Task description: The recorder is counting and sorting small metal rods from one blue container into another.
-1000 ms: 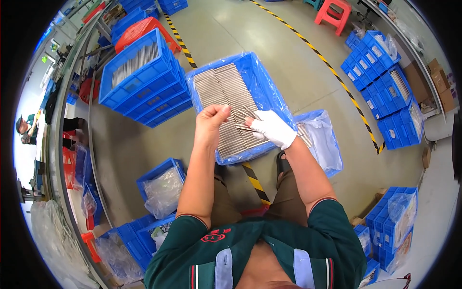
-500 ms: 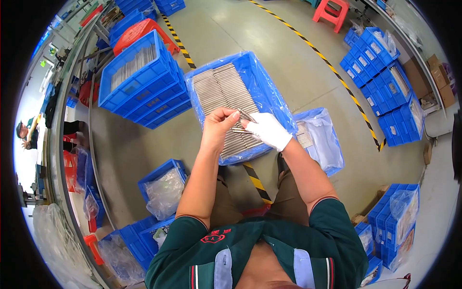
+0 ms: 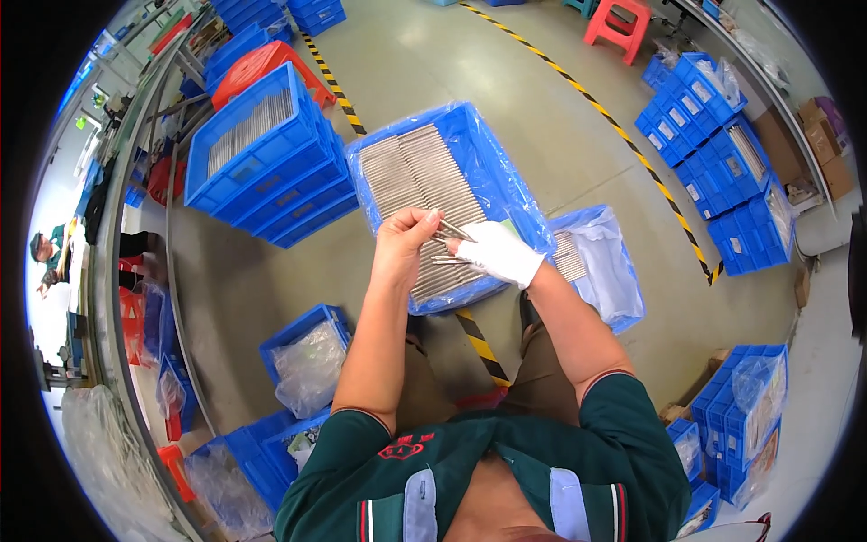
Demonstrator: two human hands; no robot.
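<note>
My bare left hand (image 3: 403, 244) has its thumb and fingers closed on the end of a thin metal rod (image 3: 454, 229). In a white glove, my right hand (image 3: 502, 254) is closed around several similar rods, whose ends stick out toward my left hand. Both hands are over a blue crate (image 3: 492, 158) lined with clear plastic. Dense rows of silvery rods (image 3: 411, 172) lie side by side in the crate, and my hands hide some of them. Something pale green shows in the crate just beyond my gloved hand.
Close on the right sits a second lined crate (image 3: 629, 287) with rods. Stacked blue crates (image 3: 293, 203) stand at the left, beside a red stool (image 3: 262, 68). More crates (image 3: 709, 172) are at the right. A person (image 3: 50, 257) is at the far left, beyond a metal bench frame.
My hands have shifted slightly downward. The rod between them has turned a little, and the ends of the rods in my right hand look more fanned out.
</note>
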